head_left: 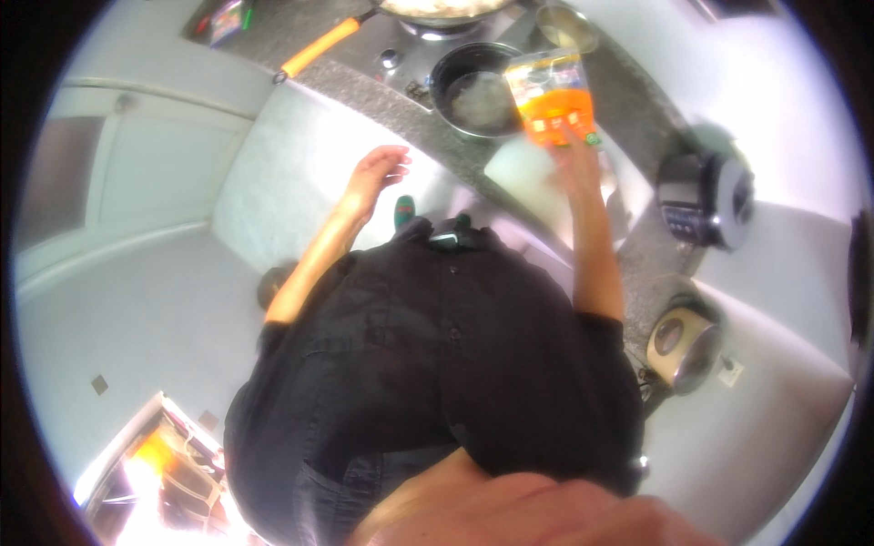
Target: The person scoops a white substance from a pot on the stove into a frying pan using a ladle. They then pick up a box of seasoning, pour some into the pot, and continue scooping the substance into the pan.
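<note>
My right hand (pixel 577 164) grips the lower end of an orange and clear plastic packet (pixel 553 99) that bears writing. The packet hangs over the counter and overlaps the right rim of a dark pot (pixel 447 112). Something pale and cloudy, perhaps liquid, lies in the bottom of that pot. My left hand (pixel 379 174) is in the air in front of the counter edge, fingers loosely curled, with nothing in it. Below my right hand is a pale rectangular area (pixel 522 167) set in the counter; whether it is a sink or a board, I cannot tell.
Behind the pot, a pan with an orange handle (pixel 321 49) sits on the stove and holds pale food. A metal bowl (pixel 567 27) is at the back. Along the right stand a black electric cooker (pixel 703 194) and a beige appliance (pixel 683 348).
</note>
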Available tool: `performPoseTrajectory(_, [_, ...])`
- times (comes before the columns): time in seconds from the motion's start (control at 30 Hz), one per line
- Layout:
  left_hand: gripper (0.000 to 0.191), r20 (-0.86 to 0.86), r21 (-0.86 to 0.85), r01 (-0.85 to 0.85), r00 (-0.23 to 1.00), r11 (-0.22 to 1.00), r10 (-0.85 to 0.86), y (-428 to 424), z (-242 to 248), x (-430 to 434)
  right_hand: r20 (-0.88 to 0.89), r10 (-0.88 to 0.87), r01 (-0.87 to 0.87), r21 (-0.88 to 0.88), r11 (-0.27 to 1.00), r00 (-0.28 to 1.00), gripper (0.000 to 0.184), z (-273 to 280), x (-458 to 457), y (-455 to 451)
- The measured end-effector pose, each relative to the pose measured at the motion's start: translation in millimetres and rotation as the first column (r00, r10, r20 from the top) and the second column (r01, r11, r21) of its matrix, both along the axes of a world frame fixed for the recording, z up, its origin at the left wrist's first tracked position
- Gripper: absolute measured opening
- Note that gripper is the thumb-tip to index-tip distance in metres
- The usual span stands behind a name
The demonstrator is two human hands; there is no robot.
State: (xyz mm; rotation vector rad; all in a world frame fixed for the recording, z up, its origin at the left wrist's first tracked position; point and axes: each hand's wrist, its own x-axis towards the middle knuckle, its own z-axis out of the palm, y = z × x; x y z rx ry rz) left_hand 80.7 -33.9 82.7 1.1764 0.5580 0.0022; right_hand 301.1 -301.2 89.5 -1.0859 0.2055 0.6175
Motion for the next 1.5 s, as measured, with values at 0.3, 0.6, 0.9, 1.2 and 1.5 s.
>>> performPoseTrajectory(0.3, [0.043,0.130,0.412,0.209,0.950,0.887,-0.285,-70,31,56,-0.037,0.160,-0.119,0.505,0.855,0.986,0.027,7,-63,26])
performPoseTrajectory(0.6, [0.028,-0.016,0.051,-0.028,0.999,0.998,0.029,-67,30,45,0.226,0.361,-0.363,-0.034,0.931,0.905,0.035,3,-90,25])
performPoseTrajectory(0.9, [0.035,-0.005,0.479,-0.439,0.864,0.760,0.503,51,12,-60,0.231,0.606,0.399,-0.903,-0.157,0.761,0.043,-94,-47,-184])
performPoseTrajectory(1.2, [0.035,0.037,0.506,-0.714,0.578,0.483,0.816,213,-45,-108,-0.403,0.775,0.526,-0.573,-0.628,0.487,0.021,-120,-49,-187])
performPoseTrajectory(1.5, [0.022,0.051,0.424,-0.766,0.553,0.483,0.832,439,-123,-22,0.110,0.881,0.764,-0.555,-0.329,0.460,0.021,-176,-17,-225])
